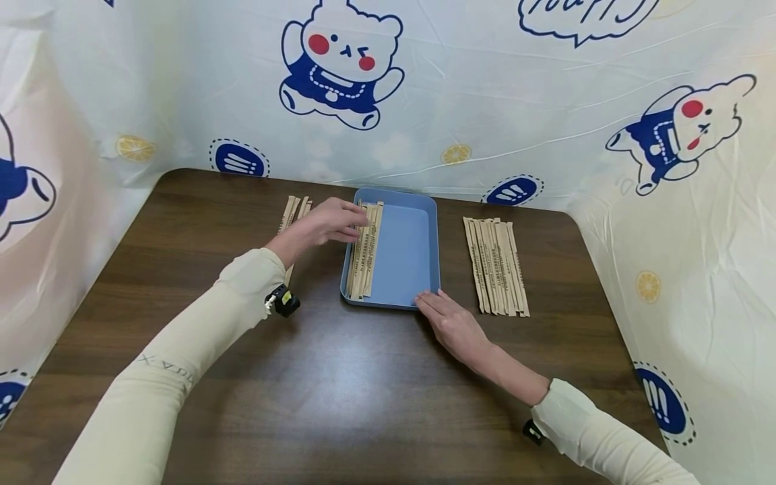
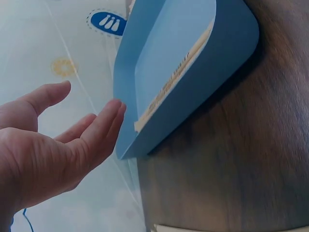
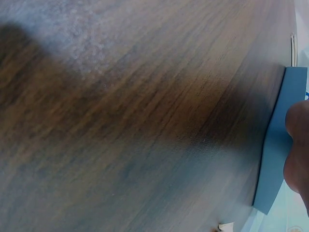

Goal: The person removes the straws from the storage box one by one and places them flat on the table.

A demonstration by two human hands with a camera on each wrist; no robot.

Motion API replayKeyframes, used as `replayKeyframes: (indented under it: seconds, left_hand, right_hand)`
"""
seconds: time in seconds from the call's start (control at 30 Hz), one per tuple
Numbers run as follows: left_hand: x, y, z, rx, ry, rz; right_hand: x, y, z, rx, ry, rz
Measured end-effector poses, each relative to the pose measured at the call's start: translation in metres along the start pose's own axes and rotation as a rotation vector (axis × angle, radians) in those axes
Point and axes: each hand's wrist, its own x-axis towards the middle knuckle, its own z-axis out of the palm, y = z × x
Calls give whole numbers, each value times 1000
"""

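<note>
A blue rectangular tray [image 1: 406, 249] lies on the table. Several long, narrow paper-wrapped sticks [image 1: 366, 266] with dark print line its left side. My left hand [image 1: 330, 221] hovers above the tray's left wall, over these sticks. Its fingers are loosely bent and apart; in the left wrist view the hand [image 2: 72, 140] is seen with nothing between thumb and fingers. At the tray's near right corner, my right hand [image 1: 455, 327] touches the rim with extended fingers. Only part of that hand [image 3: 298, 145] shows beside the tray wall [image 3: 276, 145] in the right wrist view.
Left of the tray lies another group of wrapped sticks [image 1: 291, 212], partly hidden by the left forearm. A row of several more wrapped sticks [image 1: 496, 269] lies to the right. Brown wooden table [image 1: 339, 391] extends toward me. A printed curtain [image 1: 473, 87] hangs behind it.
</note>
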Motion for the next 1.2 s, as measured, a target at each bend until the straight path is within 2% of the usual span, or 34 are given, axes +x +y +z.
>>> replayKeyframes:
  seconds: [0.13, 0.33, 0.63, 0.83, 1.2]
  left_hand:
    - [7, -1, 10, 38, -13, -11]
    - [16, -5, 17, 107, -14, -3]
    - [23, -4, 24, 197, 30, 40]
    - [31, -8, 30, 204, 76, 40]
    - [35, -11, 32, 240, 93, 32]
  right_hand:
    - [1, -1, -1, 0, -17, 7]
    - [1, -1, -2, 13, -20, 12]
    - [-1, 1, 0, 3, 1, 0]
    - [-2, 1, 1, 0, -2, -1]
    - [-2, 3, 2, 12, 1, 4]
